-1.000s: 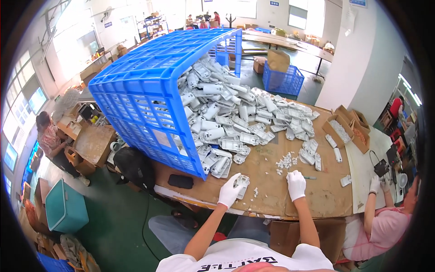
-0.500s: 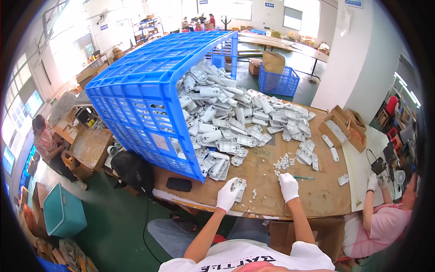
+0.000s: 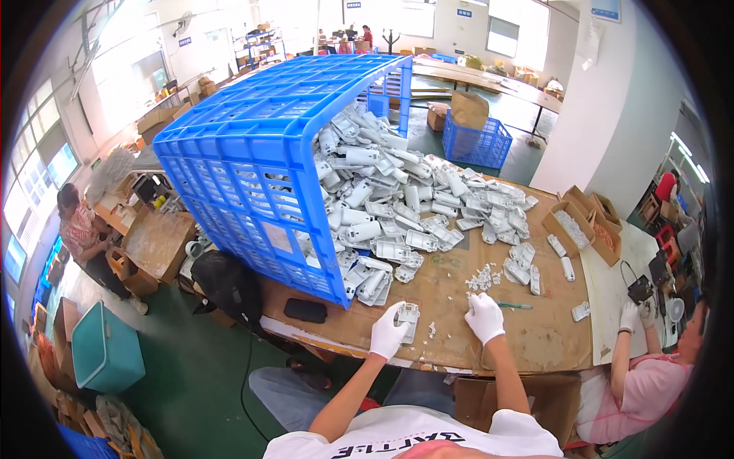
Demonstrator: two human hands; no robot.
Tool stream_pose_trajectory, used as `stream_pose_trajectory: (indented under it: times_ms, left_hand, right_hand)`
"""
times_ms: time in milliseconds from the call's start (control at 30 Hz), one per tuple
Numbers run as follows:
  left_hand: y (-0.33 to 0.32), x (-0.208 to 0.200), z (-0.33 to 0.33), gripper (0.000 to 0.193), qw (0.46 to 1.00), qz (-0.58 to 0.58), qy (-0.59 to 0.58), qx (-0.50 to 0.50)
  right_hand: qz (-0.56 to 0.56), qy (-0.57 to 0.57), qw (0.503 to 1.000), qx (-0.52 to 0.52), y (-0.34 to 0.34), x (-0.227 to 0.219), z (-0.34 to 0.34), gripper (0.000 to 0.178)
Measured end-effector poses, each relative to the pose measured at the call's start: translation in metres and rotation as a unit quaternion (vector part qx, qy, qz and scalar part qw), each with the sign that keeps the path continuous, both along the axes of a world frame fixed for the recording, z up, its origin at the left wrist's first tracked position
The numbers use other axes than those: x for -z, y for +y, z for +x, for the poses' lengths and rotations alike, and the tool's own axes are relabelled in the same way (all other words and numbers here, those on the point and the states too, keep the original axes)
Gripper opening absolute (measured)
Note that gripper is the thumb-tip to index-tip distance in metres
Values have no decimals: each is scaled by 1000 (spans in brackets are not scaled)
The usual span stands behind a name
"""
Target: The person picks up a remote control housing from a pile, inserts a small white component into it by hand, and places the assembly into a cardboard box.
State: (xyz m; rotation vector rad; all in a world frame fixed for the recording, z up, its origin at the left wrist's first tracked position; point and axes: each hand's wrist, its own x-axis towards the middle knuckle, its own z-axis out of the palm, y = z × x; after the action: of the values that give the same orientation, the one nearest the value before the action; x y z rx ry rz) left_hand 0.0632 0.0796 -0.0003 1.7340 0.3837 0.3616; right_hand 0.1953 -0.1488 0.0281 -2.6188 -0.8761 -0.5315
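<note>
My left hand [image 3: 388,332], in a white glove, grips a light grey plastic housing [image 3: 410,322] that lies open side up at the table's near edge. My right hand [image 3: 485,318], also gloved, is closed with its fingertips pinched just on the near side of a small heap of tiny white plastic parts [image 3: 483,279]. Anything between those fingertips is too small or hidden to make out. Beside it, to the right, lies a thin green tool [image 3: 515,306]. A few white bits [image 3: 432,330] are scattered on the cardboard between my hands.
A blue crate [image 3: 252,164] lies on its side, grey housings [image 3: 413,195] spilling from it. Several housings [image 3: 522,264] lie right of the heap. Small boxes [image 3: 569,226] stand far right. A black case [image 3: 305,310] sits at left. A co-worker's gloved hands [image 3: 636,314] are at right.
The whole view has shifted slightly. My right hand has drawn a little toward me and left, away from the small parts. My left hand keeps hold of the housing in nearly the same place.
</note>
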Motion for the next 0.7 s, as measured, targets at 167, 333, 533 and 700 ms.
stream_pose_trajectory:
  times_ms: [167,333,533,700]
  left_hand:
    - [-21,-30,-14,26,998,35,-21,-39]
    - [-34,-38,-13,22,993,29,-48,-101]
    - [-35,-29,-17,24,990,74,-52,-107]
    - [-38,-31,-18,21,981,141,-64,-118]
  right_hand:
    - [351,282,891,-58,67,-34,-74,9]
    - [327,121,937,-18,107,-20,-104,11]
    - [382,189,903,41,113,-12,-106,10]
    - [355,172,918,40,107,-9,-102,12]
